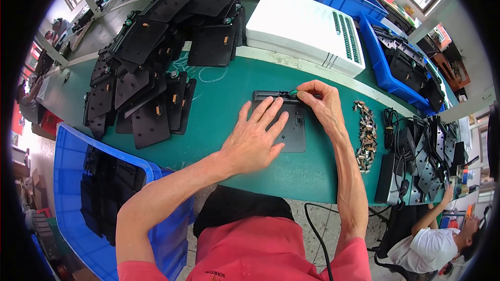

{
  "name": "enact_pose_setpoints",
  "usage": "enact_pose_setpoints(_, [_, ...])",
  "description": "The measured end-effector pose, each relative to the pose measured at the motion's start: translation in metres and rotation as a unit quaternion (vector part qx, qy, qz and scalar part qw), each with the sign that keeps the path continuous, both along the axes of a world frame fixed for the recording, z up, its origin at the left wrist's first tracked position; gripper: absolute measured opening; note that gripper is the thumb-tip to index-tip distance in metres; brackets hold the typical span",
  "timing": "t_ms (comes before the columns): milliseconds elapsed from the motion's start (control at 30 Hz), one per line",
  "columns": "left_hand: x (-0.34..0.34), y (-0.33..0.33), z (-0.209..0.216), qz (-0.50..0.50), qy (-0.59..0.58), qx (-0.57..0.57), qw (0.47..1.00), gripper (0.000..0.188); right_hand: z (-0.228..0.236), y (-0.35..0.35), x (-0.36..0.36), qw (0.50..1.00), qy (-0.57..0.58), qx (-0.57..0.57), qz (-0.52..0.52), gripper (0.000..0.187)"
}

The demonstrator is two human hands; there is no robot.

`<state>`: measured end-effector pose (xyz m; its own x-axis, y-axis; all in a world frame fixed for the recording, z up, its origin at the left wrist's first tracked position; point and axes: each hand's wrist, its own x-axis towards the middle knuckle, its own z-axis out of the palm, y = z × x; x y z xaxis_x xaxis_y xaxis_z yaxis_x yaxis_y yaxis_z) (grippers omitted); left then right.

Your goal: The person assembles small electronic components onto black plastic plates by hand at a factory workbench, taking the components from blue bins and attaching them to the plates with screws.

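A flat black plastic panel [291,134] with a thick ridge along its far edge lies on the green tabletop in front of me. My left hand [255,140] rests over its left side, fingers spread, fingertips on the ridge. At the ridge's right end, my right hand [324,105] pinches a small green round part [293,93] between thumb and fingertips. The part is mostly covered by the fingers, so I cannot tell how it sits against the panel. Similar panels [143,41], many with green round parts and small brass-coloured pieces, are heaped at the far left.
A white foam block [297,21] with rows of green round parts stands behind. Small metal pieces [366,138] lie right, beside black adapters and cables [398,151]. Blue crates [383,67] [67,177] hold more panels. A person in a white shirt [424,250] sits lower right.
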<state>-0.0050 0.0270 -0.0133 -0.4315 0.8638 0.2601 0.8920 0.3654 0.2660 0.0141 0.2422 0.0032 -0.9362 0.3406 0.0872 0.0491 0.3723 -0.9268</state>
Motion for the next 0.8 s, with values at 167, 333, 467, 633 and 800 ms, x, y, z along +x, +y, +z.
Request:
enact_pose_setpoints(167, [0.0,0.0,0.001,0.0,0.0,0.002,1.0,0.062,-0.001,-0.006,0.001,0.993,0.055,0.103,0.011,0.016])
enact_pose_setpoints(333, [0.0,0.001,0.001,-0.002,0.002,0.001,1.0,0.062,0.001,-0.003,-0.001,0.971,0.059,0.228,0.036,0.019])
enact_pose_setpoints(467, [0.0,0.001,0.0,-0.002,0.002,0.004,1.0,0.062,0.004,-0.002,-0.004,0.987,0.028,0.158,0.008,0.019])
enact_pose_setpoints(633, [-0.001,0.0,-0.001,-0.002,0.007,0.005,1.0,0.063,0.002,-0.002,-0.007,0.998,0.002,0.057,-0.016,0.023])
enact_pose_setpoints(800, [0.0,0.001,-0.001,-0.005,0.002,0.009,1.0,0.063,0.003,-0.002,-0.005,0.991,0.026,0.132,-0.003,0.023])
